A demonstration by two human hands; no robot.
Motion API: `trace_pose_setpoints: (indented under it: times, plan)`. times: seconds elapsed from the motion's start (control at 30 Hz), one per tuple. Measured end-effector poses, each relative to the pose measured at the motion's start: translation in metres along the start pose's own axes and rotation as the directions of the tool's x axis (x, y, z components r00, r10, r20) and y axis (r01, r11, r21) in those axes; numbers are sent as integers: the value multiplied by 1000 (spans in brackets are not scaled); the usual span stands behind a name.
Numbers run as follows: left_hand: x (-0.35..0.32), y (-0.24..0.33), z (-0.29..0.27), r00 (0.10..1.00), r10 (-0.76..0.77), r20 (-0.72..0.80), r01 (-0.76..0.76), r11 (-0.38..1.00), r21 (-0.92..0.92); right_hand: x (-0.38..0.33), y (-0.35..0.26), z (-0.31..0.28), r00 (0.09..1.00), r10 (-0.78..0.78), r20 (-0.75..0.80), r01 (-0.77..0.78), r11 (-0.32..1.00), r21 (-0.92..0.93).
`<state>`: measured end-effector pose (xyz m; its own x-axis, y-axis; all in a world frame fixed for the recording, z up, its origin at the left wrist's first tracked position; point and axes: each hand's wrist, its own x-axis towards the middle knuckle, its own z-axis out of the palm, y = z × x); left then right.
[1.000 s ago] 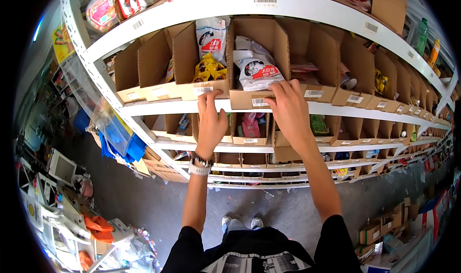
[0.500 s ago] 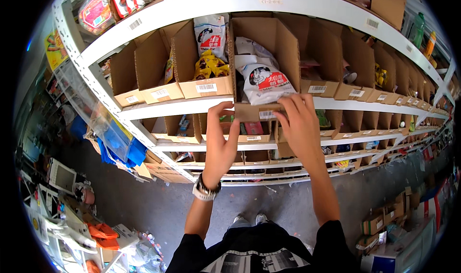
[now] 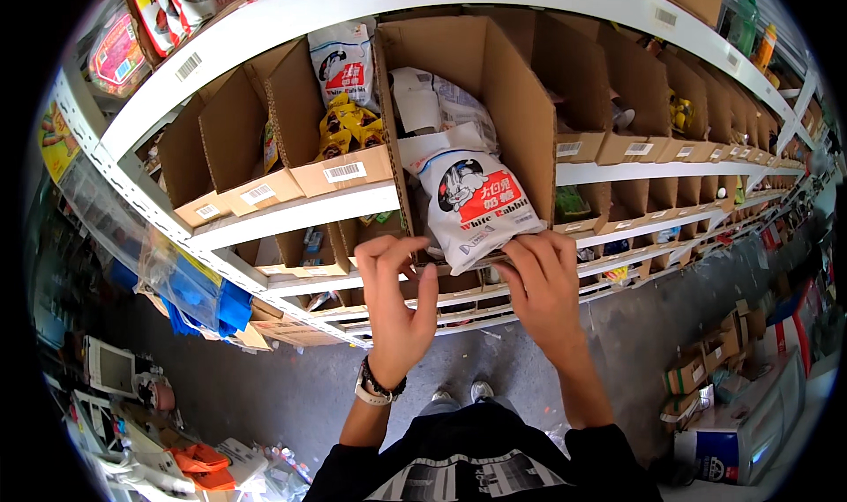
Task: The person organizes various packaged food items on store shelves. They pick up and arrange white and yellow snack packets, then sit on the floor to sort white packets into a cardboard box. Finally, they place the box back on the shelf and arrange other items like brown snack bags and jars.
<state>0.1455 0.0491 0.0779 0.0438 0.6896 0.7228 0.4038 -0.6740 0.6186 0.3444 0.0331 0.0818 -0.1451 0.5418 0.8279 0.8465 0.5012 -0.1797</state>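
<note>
Since the earlier frames the tall cardboard bin [image 3: 476,87] had been drawn further out from the shelf [image 3: 291,215], toward the person, and both hands had come down with it to its front lip.

At the far left, clear plastic bags with blue contents [image 3: 190,286] hung from the shelving upright. Next came the shorter cardboard bins; one of them [image 3: 340,171] held yellow packets [image 3: 348,127] and a white pouch with a red panel [image 3: 342,61], and bore a barcode label on its front.

The left hand [image 3: 397,303], a watch [image 3: 371,389] at its wrist, was curled around the near left corner of the tall cardboard bin, fingertips hooked over the lip and the thumb beneath, gripping the cardboard. Inside that bin a white candy bag with a rabbit picture and a red panel [image 3: 472,198] leaned forward over the front edge, with more white packaging stacked behind it.

The right hand [image 3: 543,290] gripped the bin's front edge just under that bag, its fingers bent over the lip and touching the bag's lower seam.

Further right, a row of similar bins ran along the shelf. Below, on the grey floor [image 3: 635,325], stood small cardboard boxes [image 3: 706,370].
</note>
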Motion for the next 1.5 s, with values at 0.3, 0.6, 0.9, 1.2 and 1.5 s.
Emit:
trace_pose_setpoints:
  times: [0.3,0.6,0.9,1.2,1.5]
  plan:
    - [70,-10,12,979,148,-140,-92,936,340,-5,-9,2,1000,16,3,-16,1000,5]
    - [43,-8,12,996,17,-85,14,937,348,-10,-34,-27,999,51,-4,-51,998,-38]
    - [37,-2,15,994,4,-112,31,950,312,74,-27,24,955,96,282,-58,988,-140]
    - [36,-3,12,994,-13,-107,44,954,297,82,-28,28,939,237,248,-226,971,-72]
    - [37,-3,12,996,11,-83,13,960,281,96,-34,18,979,-27,-201,-1,990,-139]
